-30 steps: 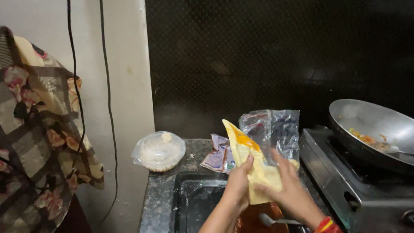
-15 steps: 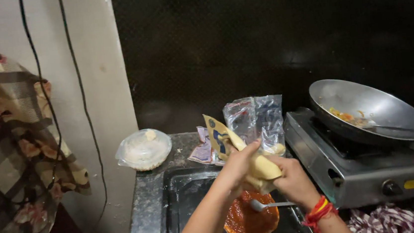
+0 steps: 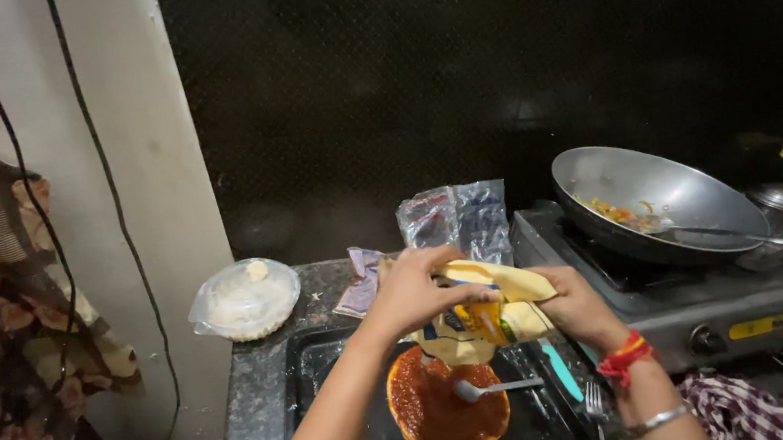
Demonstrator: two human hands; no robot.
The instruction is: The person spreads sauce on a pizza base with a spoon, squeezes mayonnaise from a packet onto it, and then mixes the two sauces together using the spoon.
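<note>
crinkled yellow pouch (image 3: pixel 484 308), both hands gripping

The fingers (image 3: pixel 434 278) of both hands cover the middle of the yellow pouch (image 3: pixel 490 320); below them the sauced round base (image 3: pixel 449 411) is partly hidden

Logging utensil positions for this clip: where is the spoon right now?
In the head view, the spoon lies on the sauce-covered round base in the black tray, low centre, just below the yellow pouch that both hands hold.

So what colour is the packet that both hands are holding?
Mostly yellow packet, head view.
</note>
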